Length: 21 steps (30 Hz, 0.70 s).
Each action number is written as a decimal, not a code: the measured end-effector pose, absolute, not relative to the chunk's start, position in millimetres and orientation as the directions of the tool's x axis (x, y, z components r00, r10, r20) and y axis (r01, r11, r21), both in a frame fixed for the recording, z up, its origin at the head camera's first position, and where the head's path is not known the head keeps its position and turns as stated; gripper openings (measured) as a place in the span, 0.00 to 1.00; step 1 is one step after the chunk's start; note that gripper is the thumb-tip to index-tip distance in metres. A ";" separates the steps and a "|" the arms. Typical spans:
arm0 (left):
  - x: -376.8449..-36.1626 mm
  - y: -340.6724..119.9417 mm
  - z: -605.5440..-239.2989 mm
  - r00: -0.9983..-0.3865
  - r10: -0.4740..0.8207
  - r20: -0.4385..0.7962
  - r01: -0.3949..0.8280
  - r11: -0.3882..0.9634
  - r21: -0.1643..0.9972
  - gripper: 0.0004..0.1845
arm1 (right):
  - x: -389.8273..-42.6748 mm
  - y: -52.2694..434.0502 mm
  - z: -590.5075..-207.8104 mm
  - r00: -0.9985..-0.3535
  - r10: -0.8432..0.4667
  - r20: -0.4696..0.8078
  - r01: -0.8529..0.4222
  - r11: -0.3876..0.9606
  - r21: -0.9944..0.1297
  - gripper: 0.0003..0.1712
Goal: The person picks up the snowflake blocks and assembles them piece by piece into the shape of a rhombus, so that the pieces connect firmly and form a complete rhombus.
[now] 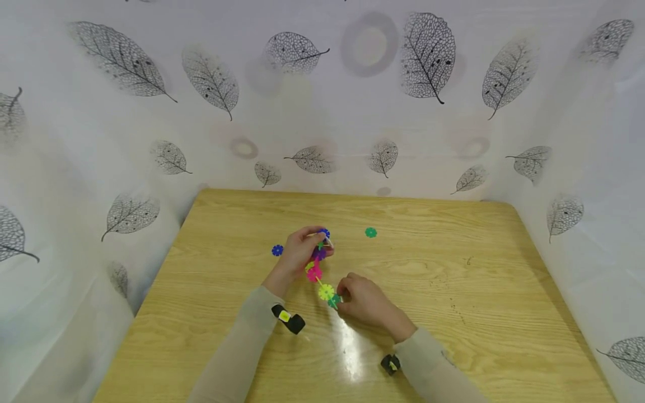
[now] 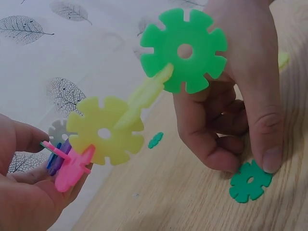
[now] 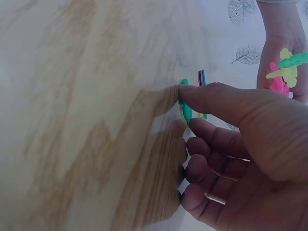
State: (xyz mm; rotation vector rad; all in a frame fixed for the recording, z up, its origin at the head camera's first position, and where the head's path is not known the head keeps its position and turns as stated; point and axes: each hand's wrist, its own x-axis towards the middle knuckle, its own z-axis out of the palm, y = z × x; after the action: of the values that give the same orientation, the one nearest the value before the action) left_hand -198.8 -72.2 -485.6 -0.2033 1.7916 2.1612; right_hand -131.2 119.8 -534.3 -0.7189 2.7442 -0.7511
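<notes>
L hand (image 1: 298,252) grips far end of disc chain (image 1: 318,270), held above table (image 1: 453,291) near its centre; fingers curled round pink/purple discs. R hand (image 1: 364,302) pinches a dark green disc (image 2: 250,181) against the tabletop w/ thumb + fingertip, at chain's near end. Loose blue disc (image 1: 277,250) and green disc (image 1: 370,232) lie toward far edge. Judgement: discs light, stiff plastic, slotted; chain probably flexes at joints. Hold discs by rims, near the joint.

Pink, yellow, green and purple snowflake discs (image 1: 322,274), light wood-grain table (image 1: 453,268), grey leaf-print white backdrop (image 1: 322,112).
</notes>
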 end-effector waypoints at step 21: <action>-198.6 -71.9 -485.3 -0.940 0.161 -0.301 -0.329 -0.195 0.924 0.16 | -142.8 130.3 -525.2 -0.844 -0.528 -0.093 -0.252 0.544 -0.800 0.03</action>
State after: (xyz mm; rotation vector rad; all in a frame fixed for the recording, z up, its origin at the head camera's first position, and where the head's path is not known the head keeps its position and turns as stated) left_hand -198.6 -71.9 -485.3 -0.1961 1.7549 2.2011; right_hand -142.8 130.3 -525.2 -0.6436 2.4608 -1.1987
